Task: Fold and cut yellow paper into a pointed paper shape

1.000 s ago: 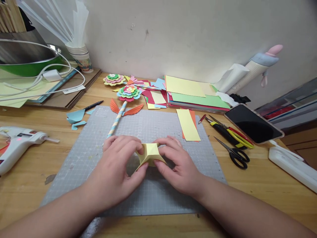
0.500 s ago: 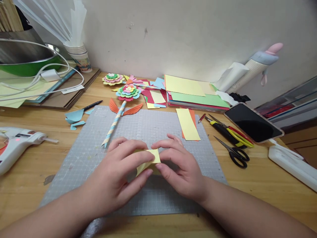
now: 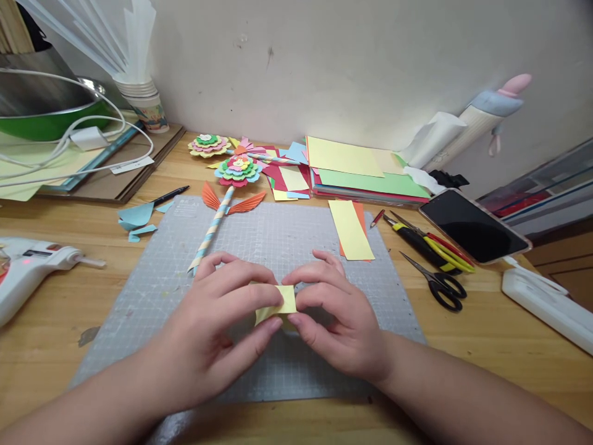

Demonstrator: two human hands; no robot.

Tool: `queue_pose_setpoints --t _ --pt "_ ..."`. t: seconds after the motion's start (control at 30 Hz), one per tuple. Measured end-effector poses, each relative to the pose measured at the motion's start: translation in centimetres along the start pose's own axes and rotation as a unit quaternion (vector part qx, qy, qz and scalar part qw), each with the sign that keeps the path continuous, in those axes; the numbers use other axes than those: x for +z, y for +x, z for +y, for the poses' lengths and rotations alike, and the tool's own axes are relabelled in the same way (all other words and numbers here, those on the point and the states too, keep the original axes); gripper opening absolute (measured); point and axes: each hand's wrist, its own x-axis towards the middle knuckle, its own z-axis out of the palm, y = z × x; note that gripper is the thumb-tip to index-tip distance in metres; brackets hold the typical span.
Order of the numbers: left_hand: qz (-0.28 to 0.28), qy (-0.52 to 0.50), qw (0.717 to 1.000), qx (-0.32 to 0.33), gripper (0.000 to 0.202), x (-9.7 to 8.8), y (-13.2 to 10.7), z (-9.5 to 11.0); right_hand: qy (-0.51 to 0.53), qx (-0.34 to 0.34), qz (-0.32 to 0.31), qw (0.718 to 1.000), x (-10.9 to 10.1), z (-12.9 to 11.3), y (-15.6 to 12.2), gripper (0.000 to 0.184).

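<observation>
Left hand (image 3: 213, 324): index finger shifted onto folded pale-yellow paper piece (image 3: 290, 298), visible face longest crosswise toward right hand (image 3: 347, 318); both pinching.

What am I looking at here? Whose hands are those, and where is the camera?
There's no robot here, just one person's two bare hands. The camera is worn on that person's head and looks forward and down, so we see the hands from above. The left hand and right hand hold a small piece of yellow paper in their fingers, over a gray cutting mat. A colorful paper flower with a striped stem lies partly on the mat. Around it on the wooden table are a glue gun to the left, and scissors and a phone to the right.
</observation>
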Motion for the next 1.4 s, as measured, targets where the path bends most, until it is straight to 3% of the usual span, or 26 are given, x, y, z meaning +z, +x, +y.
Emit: queue_pose_setpoints --t 0.17,0.5,0.97,1.23,1.4 --pt "0.016 -0.003 1.0 -0.001 0.019 0.3 0.0 0.2 0.025 0.031 0.01 0.999 0.2 -0.1 -0.1 0.007" --pt "0.054 -0.016 0.998 0.014 0.017 0.6 -0.4 0.3 0.034 0.0 0.008 0.999 0.2 -0.1 -0.1 0.009" --pt "0.038 -0.015 0.999 0.028 0.019 0.9 -0.4 0.3 0.042 -0.03 0.01 0.999 0.3 -0.3 -0.1 0.007" --pt "0.055 -0.072 0.995 -0.05 0.026 1.1 -0.7 0.0 0.045 -0.015 0.032 0.998 0.3 -0.2 -0.1 0.005" --pt "0.043 -0.025 0.998 -0.034 0.018 0.9 -0.4 -0.1 0.036 0.005 0.038 0.999 0.3 -0.1 -0.1 0.007"
